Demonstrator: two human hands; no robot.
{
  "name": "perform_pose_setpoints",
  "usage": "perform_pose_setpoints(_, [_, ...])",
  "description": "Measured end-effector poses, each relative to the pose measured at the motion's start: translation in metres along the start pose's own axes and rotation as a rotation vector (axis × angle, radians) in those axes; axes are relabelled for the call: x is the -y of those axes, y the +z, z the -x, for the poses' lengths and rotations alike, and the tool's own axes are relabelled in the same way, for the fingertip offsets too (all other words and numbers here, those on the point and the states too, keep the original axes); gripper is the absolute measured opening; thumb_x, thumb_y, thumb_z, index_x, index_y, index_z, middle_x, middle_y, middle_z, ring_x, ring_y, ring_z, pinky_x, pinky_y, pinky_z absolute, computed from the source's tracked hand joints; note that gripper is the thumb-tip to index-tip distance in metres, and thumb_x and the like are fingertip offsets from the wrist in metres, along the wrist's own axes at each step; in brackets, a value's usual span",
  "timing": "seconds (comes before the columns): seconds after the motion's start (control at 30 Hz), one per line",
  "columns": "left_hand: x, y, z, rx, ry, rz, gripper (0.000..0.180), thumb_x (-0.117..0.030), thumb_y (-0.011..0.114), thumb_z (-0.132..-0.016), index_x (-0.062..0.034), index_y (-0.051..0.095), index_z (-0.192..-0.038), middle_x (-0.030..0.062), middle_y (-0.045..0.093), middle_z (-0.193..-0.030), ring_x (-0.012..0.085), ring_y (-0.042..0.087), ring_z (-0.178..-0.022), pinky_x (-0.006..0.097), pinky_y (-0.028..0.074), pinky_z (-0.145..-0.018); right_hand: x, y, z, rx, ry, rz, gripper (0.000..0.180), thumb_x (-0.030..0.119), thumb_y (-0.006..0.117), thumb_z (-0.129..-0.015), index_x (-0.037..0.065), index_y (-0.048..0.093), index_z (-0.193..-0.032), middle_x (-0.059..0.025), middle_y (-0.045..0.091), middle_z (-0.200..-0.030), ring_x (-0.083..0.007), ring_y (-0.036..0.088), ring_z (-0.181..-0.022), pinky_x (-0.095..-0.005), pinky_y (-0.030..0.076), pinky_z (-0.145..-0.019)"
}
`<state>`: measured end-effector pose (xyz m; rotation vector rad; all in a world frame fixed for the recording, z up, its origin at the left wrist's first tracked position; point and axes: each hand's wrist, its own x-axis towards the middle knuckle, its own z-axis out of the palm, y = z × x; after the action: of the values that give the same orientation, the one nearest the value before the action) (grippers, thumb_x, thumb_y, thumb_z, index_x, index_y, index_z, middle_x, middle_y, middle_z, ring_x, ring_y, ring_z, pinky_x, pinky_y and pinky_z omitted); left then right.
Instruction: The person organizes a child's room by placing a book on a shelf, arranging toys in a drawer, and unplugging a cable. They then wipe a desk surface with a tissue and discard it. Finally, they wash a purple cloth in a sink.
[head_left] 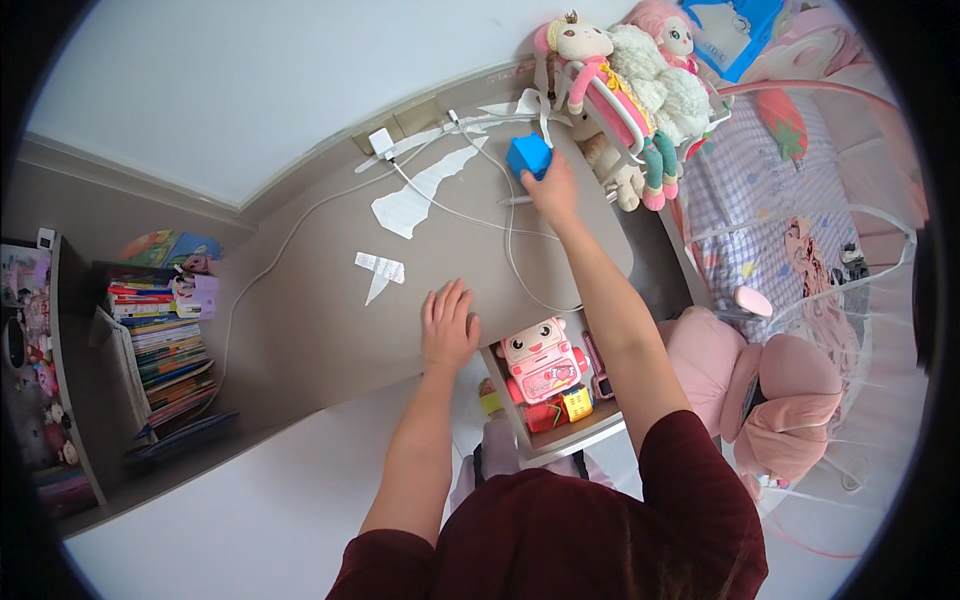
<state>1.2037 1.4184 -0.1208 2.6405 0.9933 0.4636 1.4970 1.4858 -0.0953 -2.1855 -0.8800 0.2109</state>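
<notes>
- A loose white cable (512, 265) curls across the worktop (320, 330), passing close to the blue block (527, 154) and under the right forearm; a sideways sweep could snag it and tug at the charger (382, 143) by the wall.
- A pen-like stick (515, 201) lies just beside the wrist, where a low drag of the arm could roll it away.
- Stuffed toys (628, 185) crowd the block's right side; a push that way could nudge them.
- The drawer (578, 441) stands open below the same arm, its pink robot toy (545, 365) and yellow block (577, 403) exposed; a dropped piece could land among them, and an elbow brought low could knock the rim.
- The right hand (552, 190), at the far right of the worktop, grasps the blue block from its near side, thumb to the left, the other fingers partly hidden; whether the block rests or is lifted, one cannot tell.
- The left hand (450, 325) lies palm down near the worktop's front edge, fingers extended and slightly parted, holding nothing, with paper scraps (425, 190) well beyond its fingertips.
</notes>
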Motion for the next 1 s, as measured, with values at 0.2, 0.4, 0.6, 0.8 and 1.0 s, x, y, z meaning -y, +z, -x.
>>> perform_pose_setpoints(0.2, [0.002,0.004,0.001,-0.002,-0.008,-0.018,0.043,-0.022,0.055,-0.081,-0.0069,0.050,-0.120,0.0089,0.043,-0.136,0.0236,0.035,-0.129,0.045,0.019,-0.110,-0.028,-0.084,0.090,0.138,0.219,-0.887,0.061,0.020,0.070,-0.079,-0.002,0.039,-0.127,-0.0129,0.054,-0.114,-0.0194,0.055,-0.101,-0.0308,0.046,-0.084])
perform_pose_setpoints(0.4, [0.000,0.007,0.006,-0.028,0.020,-0.046,0.041,-0.022,0.055,-0.081,-0.0064,0.050,-0.120,0.0095,0.043,-0.135,0.0249,0.036,-0.129,0.045,0.020,-0.110,-0.101,-0.160,0.260,-0.025,0.201,-0.510,0.060,0.010,0.071,-0.074,0.000,0.040,-0.124,-0.0141,0.050,-0.113,-0.0221,0.053,-0.104,-0.0329,0.049,-0.083])
perform_pose_setpoints(0.6, [-0.003,0.005,0.001,0.001,0.044,-0.035,0.040,-0.019,0.052,-0.084,-0.0044,0.047,-0.122,0.0108,0.040,-0.138,0.0272,0.034,-0.129,0.047,0.020,-0.110,-0.110,-0.147,0.295,-0.044,0.028,0.082,0.062,0.012,0.076,-0.065,0.001,0.046,-0.118,-0.0166,0.050,-0.111,-0.0352,0.052,-0.098,-0.0399,0.046,-0.082])
perform_pose_setpoints(0.8, [-0.002,0.007,0.003,0.007,0.054,-0.078,0.042,-0.021,0.052,-0.084,-0.0048,0.048,-0.122,0.0088,0.039,-0.139,0.0250,0.032,-0.130,0.046,0.018,-0.111,-0.088,-0.110,0.262,0.114,0.120,0.122,0.058,0.017,0.075,-0.068,0.008,0.047,-0.118,-0.0144,0.047,-0.113,-0.0352,0.059,-0.090,-0.0413,0.052,-0.070])
perform_pose_setpoints(1.0, [-0.001,0.010,0.005,0.009,0.053,-0.066,0.042,-0.022,0.050,-0.085,-0.0049,0.046,-0.124,0.0093,0.039,-0.139,0.0251,0.032,-0.131,0.046,0.018,-0.111,-0.109,-0.087,0.272,0.048,0.097,0.145,0.042,0.013,0.072,-0.071,0.008,0.049,-0.105,-0.0157,0.044,-0.111,-0.0365,0.058,-0.090,-0.0419,0.052,-0.070])
